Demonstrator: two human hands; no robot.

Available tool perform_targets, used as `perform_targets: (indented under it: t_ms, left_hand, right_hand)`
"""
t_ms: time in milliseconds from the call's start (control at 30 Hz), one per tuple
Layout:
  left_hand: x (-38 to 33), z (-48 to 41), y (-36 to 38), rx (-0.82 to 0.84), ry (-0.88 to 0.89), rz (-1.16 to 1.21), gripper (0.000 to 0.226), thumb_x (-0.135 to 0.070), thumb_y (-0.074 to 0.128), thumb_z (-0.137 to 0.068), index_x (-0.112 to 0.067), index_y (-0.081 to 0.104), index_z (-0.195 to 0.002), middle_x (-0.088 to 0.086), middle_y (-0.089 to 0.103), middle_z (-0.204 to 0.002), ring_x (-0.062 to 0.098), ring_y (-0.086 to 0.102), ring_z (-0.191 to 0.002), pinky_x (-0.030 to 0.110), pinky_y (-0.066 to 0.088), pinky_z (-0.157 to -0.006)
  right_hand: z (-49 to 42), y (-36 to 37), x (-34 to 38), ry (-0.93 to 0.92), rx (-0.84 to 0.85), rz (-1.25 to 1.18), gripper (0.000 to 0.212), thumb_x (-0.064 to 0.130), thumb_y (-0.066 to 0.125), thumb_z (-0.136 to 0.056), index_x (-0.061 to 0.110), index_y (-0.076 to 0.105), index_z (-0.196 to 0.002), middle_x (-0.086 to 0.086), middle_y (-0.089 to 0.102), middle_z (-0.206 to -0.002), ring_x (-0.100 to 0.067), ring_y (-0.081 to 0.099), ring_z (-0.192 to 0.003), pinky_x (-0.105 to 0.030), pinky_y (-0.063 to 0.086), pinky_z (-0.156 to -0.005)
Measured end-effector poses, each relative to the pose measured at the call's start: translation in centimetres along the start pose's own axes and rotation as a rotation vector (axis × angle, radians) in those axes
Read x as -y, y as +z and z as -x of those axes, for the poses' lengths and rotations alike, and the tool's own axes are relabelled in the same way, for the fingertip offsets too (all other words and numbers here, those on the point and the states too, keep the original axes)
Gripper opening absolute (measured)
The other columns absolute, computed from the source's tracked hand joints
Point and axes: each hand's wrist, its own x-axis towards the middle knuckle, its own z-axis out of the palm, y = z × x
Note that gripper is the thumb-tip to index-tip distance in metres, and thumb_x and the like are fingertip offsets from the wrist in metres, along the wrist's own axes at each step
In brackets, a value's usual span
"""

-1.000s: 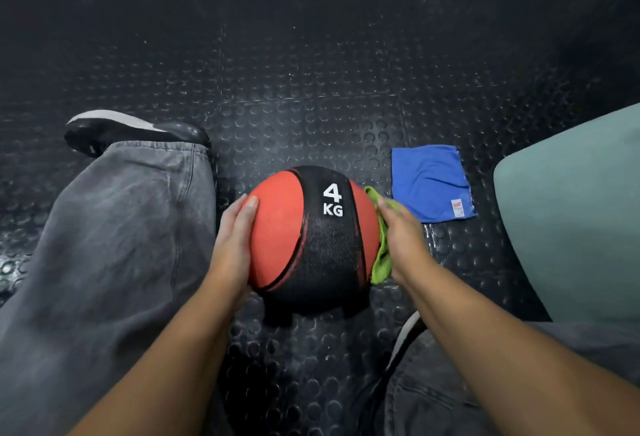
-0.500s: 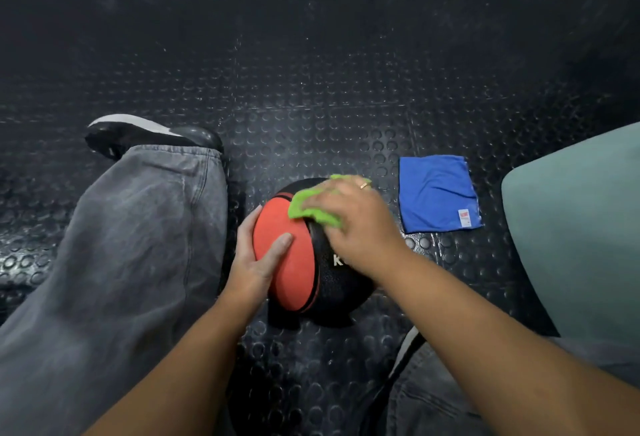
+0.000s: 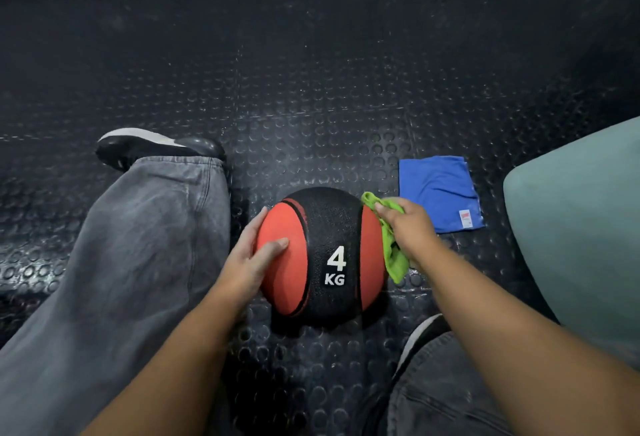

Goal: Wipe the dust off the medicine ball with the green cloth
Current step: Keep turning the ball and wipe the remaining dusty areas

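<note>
The medicine ball (image 3: 325,238), red with a black band and the white mark "4 KG", stands on the black studded rubber floor (image 3: 311,106) between the two hands. The left hand (image 3: 247,259) lies flat against the ball's left red panel, with the fingers straight along its side and the thumb across the front. The right hand (image 3: 408,227) is at the ball's upper right side. Its fingers are curled around the green cloth (image 3: 394,262) and press it against the ball, and the loose end of the cloth hangs down between the wrist and the ball. A folded blue cloth (image 3: 438,189) lies flat on the floor just beside the right hand, apart from the ball. The left leg in grey trousers (image 3: 138,245) stretches along the left of the ball and ends in a black shoe (image 3: 152,144). A pale green padded object (image 3: 575,227) is at the right edge; what it is I cannot tell.
</note>
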Motion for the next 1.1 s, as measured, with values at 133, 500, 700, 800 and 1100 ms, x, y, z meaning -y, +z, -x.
perform_targets:
  t_ms: [133, 500, 700, 800, 1100]
  left_hand:
    - [-2.3, -1.6, 1.7, -0.19, -0.084, -0.035, 0.076, -0.072, 0.048, -0.075, -0.029, 0.063, -0.135, 0.001, 0.059, -0.143, 0.022, 0.052, -0.134, 0.044, 0.036, -0.117]
    - [1.1, 0.8, -0.9, -0.314, 0.134, 0.007, 0.033, -0.022, 0.045, -0.107, -0.015, 0.063, -0.134, -0.01, 0.065, -0.131, -0.02, 0.055, -0.111, -0.001, 0.037, -0.089]
    - [0.8, 0.6, -1.3, -0.22, 0.148, -0.011, 0.032, -0.017, 0.046, -0.106, -0.017, 0.064, -0.134, -0.015, 0.065, -0.127, -0.014, 0.058, -0.113, 0.001, 0.04, -0.087]
    - [0.7, 0.1, -1.0, -0.217, 0.141, -0.003, 0.031, -0.019, 0.048, -0.106, -0.021, 0.065, -0.132, -0.013, 0.067, -0.128, -0.008, 0.058, -0.116, 0.003, 0.041, -0.088]
    - [0.7, 0.2, -0.3, -0.308, 0.118, 0.088, 0.03, -0.015, 0.055, -0.102, -0.01, 0.067, -0.129, -0.008, 0.07, -0.116, 0.004, 0.062, -0.114, 0.01, 0.045, -0.095]
  right_hand:
    - [3.2, 2.8, 3.6, -0.454, -0.111, 0.124, 0.017, 0.018, 0.07, -0.084, 0.022, 0.074, -0.1, 0.004, 0.07, -0.097, -0.012, 0.061, -0.092, -0.023, 0.045, -0.082]
    - [0.4, 6.5, 3.7, -0.577, 0.07, 0.389, 0.026, 0.015, 0.064, -0.082, 0.021, 0.073, -0.105, -0.001, 0.069, -0.105, -0.02, 0.06, -0.095, -0.024, 0.041, -0.08]
    - [1.3, 5.4, -4.1, 0.314, 0.154, -0.088, 0.016, 0.015, 0.046, -0.1, 0.014, 0.061, -0.103, -0.011, 0.063, -0.096, -0.026, 0.061, -0.089, -0.019, 0.046, -0.065]
    - [2.3, 5.5, -3.9, 0.275, 0.036, -0.331, 0.018, 0.017, 0.053, -0.097, 0.014, 0.067, -0.106, -0.004, 0.07, -0.092, -0.024, 0.066, -0.086, -0.031, 0.051, -0.075]
    - [6.9, 9.1, 7.1, -0.856, 0.194, 0.339, 0.021, 0.032, 0.063, -0.081, 0.023, 0.074, -0.095, 0.004, 0.072, -0.094, -0.021, 0.063, -0.091, -0.036, 0.047, -0.085]
